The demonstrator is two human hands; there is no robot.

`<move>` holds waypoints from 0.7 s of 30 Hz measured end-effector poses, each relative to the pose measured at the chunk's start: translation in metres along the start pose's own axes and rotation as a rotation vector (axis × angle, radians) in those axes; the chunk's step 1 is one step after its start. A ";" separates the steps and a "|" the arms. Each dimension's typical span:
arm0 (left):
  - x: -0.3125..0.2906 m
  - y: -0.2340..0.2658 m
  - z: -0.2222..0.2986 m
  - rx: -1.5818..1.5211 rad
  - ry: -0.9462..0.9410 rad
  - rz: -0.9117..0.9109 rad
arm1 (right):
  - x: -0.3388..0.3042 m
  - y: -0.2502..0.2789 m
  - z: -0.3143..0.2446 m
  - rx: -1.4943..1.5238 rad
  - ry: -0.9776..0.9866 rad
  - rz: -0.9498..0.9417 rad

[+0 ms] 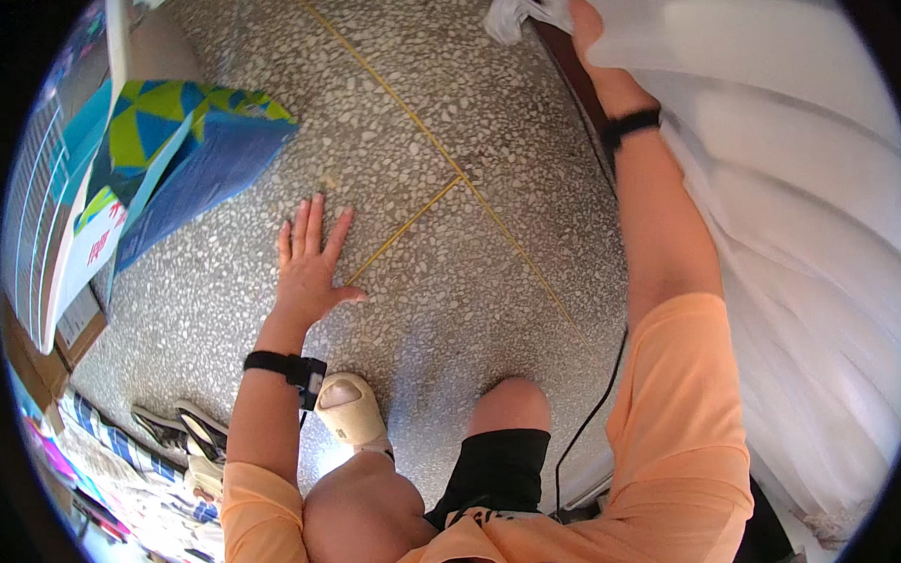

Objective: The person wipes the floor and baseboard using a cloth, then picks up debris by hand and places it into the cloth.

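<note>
My left hand (311, 262) is stretched out with its fingers spread, and nothing is in it. It is over the speckled stone floor (430, 272); whether the palm rests on it I cannot tell. Far to the right, my right hand (588, 29) is closed on a white cloth (511, 19), its fingers mostly hidden. The cloth lies over the end of a dark brown edge (567, 64). White sheer fabric (761, 82) hangs beside my right forearm and partly covers that hand. Black bands circle both wrists; the left one carries a small device (307, 376).
A blue and green patterned bag (198, 156) and a white wire rack (46, 216) stand at the left, above a cardboard box (80, 329). Dark shoes (183, 428) lie lower left. A black cable (589, 416) runs along the right. My left foot wears a beige slipper (351, 409).
</note>
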State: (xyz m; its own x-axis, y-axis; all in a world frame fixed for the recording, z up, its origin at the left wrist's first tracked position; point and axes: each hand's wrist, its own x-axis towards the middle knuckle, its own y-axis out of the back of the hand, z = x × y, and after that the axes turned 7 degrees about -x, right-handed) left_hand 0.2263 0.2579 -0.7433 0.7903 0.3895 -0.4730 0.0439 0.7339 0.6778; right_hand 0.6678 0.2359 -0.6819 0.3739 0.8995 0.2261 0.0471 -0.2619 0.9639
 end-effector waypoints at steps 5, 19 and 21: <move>-0.010 0.007 -0.007 0.024 0.035 -0.011 | -0.074 0.009 -0.008 0.057 -0.043 -0.090; -0.005 -0.013 -0.029 -0.484 -0.162 0.319 | -0.207 -0.055 -0.235 0.311 0.158 -0.264; -0.007 -0.008 -0.029 -0.443 -0.167 0.330 | -0.220 -0.052 -0.221 0.186 0.335 -0.290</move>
State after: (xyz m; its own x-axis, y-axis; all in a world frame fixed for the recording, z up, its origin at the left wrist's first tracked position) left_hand 0.2031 0.2658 -0.7618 0.8059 0.5709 -0.1566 -0.4535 0.7654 0.4566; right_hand 0.3784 0.1286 -0.7512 0.0032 0.9999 0.0134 0.2815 -0.0138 0.9594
